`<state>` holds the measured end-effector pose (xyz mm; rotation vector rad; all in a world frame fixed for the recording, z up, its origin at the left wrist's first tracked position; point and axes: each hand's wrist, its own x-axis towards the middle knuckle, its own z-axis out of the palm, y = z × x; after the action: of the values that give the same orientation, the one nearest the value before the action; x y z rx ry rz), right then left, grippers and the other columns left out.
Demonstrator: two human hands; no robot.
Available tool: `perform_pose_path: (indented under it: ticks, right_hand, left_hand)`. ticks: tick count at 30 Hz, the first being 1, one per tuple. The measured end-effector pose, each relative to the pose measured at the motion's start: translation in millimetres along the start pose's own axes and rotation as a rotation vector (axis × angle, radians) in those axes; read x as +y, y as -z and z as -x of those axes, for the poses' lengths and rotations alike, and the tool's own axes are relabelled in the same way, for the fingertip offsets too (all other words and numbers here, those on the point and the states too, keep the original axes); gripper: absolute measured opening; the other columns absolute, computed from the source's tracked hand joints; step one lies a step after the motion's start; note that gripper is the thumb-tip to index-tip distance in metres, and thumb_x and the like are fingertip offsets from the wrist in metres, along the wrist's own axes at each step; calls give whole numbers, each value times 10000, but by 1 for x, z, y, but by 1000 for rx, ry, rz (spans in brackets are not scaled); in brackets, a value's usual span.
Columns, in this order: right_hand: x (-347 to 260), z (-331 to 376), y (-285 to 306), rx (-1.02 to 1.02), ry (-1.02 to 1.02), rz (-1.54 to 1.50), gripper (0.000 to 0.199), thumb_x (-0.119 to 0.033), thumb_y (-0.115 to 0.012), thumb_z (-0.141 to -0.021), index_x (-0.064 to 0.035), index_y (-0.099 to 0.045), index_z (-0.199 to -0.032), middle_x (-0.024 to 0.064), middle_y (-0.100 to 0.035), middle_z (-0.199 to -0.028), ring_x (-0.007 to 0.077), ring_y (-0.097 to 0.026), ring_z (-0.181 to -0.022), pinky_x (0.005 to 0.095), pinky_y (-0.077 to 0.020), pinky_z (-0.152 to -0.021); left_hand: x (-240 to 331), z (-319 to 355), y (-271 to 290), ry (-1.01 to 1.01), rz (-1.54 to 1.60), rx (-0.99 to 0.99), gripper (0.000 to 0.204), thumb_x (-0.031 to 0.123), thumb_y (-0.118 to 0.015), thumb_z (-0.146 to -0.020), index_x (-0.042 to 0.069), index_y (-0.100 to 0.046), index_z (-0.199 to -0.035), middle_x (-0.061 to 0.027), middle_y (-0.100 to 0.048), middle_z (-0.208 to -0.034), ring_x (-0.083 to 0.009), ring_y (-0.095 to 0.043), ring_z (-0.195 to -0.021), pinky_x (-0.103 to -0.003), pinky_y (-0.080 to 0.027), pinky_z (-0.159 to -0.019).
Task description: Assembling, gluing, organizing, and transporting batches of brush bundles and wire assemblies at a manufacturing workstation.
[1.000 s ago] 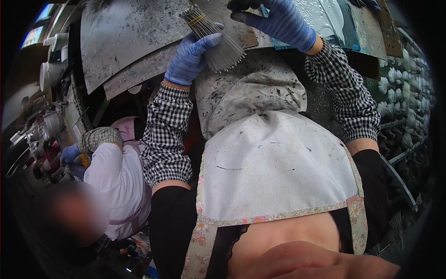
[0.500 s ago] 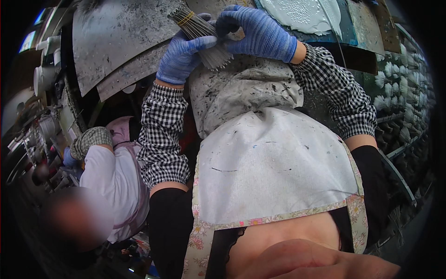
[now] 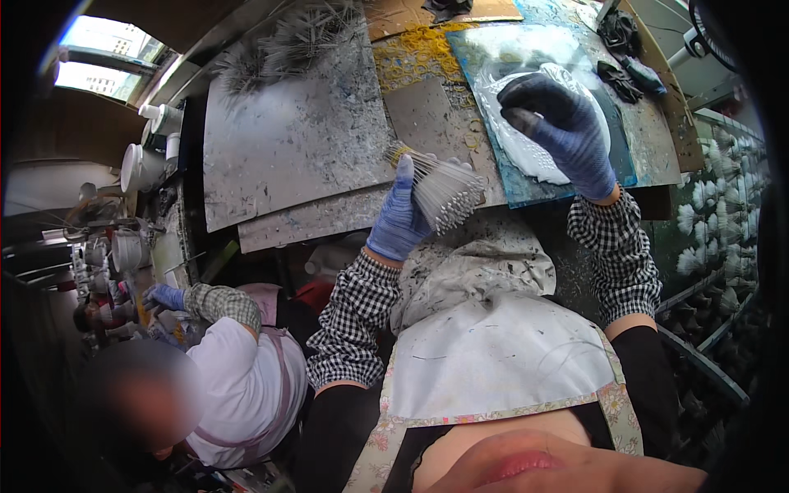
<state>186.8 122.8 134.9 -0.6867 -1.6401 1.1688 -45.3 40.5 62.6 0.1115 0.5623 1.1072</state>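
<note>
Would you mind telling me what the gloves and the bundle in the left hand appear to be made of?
The gloves look like thin blue nitrile or latex: smooth, tight, slightly glossy on the left hand and right hand. The bundle seems to be many thin, stiff, pale rods, perhaps plastic or wire, banded at one end; the picture is too coarse to say which.

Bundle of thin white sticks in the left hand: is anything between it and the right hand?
Nothing visible. The right hand hovers apart, above the white paste on the blue tray; only bare grey board lies between.
</note>
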Motion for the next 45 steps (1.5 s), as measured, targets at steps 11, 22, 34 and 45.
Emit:
perform_pose_path:
  ticks: [11,22,34,45]
  right_hand:
    - [-2,-53,-8,-79,140,326,145,-45,-722,-828,-50,-675,-965,25,-644,-907,105,-611,-806,242,-503,-722]
    - [26,-117,-49,-314,214,305,165,-49,-741,-791,-52,-663,-936,73,-640,-902,224,-647,-838,314,-517,-748]
    - [62,-258,-131,-286,398,892,358,-197,-686,-808,-83,-616,-1140,149,-613,-1091,349,-600,-1025,430,-507,-852]
    - [102,-368,-149,-295,146,1371,326,-141,-602,-840,-110,-630,-1163,142,-640,-1139,326,-585,-1120,475,-438,-957]
  left_hand:
    - [-31,-40,32,176,245,45,563,475,-479,-957,-2,-516,-1255,-165,-601,-1212,-248,-587,-1138,-379,-522,-951]
    - [58,-47,6,-316,-251,-32,434,141,-682,-889,30,-486,-1260,-102,-643,-1133,-211,-603,-1080,-355,-486,-972]
    - [191,-87,14,-757,-807,180,409,203,-687,-908,33,-488,-1224,-67,-640,-1017,-130,-598,-943,-281,-488,-861]
    - [316,-171,29,-1154,-1172,410,374,235,-689,-907,15,-537,-1168,-66,-612,-1073,-143,-565,-939,-262,-452,-876]
